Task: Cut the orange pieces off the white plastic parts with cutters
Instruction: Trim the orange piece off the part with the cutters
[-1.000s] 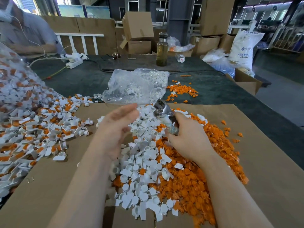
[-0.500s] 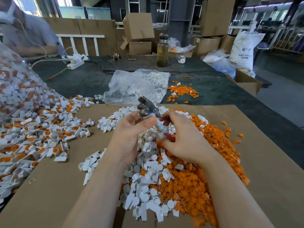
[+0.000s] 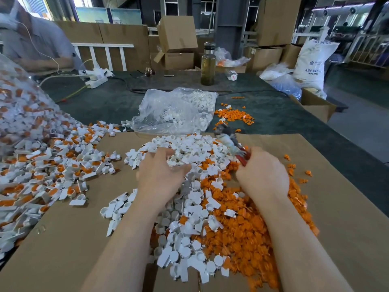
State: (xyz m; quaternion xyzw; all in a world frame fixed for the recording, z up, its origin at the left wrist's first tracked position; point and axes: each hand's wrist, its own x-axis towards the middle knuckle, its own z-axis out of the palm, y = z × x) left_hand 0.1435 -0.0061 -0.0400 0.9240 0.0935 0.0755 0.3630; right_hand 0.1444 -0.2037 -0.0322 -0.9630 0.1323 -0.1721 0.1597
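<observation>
Your right hand (image 3: 264, 175) is wrapped around the red handles of the cutters (image 3: 230, 142), with the blurred metal head pointing up and away toward the far edge of the cardboard sheet (image 3: 347, 207). Whether the blades are together or apart cannot be told through the blur. Your left hand (image 3: 160, 175) lies palm-down on the mixed heap, fingers loosely curled with the tips among the white parts (image 3: 189, 148); whether it has pinched one cannot be told.

The risks from here look like these. The cutter head waves free above the heap, close to your left fingers, so a fast reach across could meet the blades. The cut white parts and the loose orange pieces (image 3: 248, 228) are heaped together between your forearms, so you could easily pick up one already trimmed and waste a stroke. The heap runs right to the near edge of the cardboard, where a sweep of either forearm would likely push pieces off.

The uncut parts (image 3: 52, 165), white with orange still attached, are spread along the left edge of the tabletop, well apart from your left hand. A clear bag (image 3: 174, 110) of white parts lies just beyond the far edge of the cardboard.

Both forearms come in low from the near edge, wrists angled inward over the heap.
</observation>
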